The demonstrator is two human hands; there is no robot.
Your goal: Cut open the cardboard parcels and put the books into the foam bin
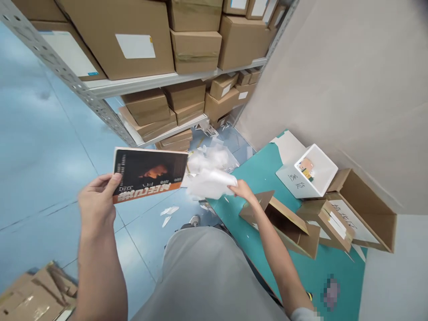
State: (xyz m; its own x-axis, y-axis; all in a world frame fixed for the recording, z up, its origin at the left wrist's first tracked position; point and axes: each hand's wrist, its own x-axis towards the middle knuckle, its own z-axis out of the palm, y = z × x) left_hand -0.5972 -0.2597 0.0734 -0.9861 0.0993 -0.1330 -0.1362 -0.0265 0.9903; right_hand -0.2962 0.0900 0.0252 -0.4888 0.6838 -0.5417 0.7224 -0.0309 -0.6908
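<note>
So my left hand (96, 200) is gripping a book (149, 174) by its corner, thumb on the dark cover, held up over the blue floor (40, 147). My right hand (242, 189) is pinched on a crumpled bit of clear plastic wrap (209, 178), right at the far edge of the teal bench (264, 171), just beside the book. Near that hand on the bench sits an open cardboard box (284, 225), and a white box (314, 171) toward the wall edge. Shelves (157, 82) of cartons ahead.
</note>
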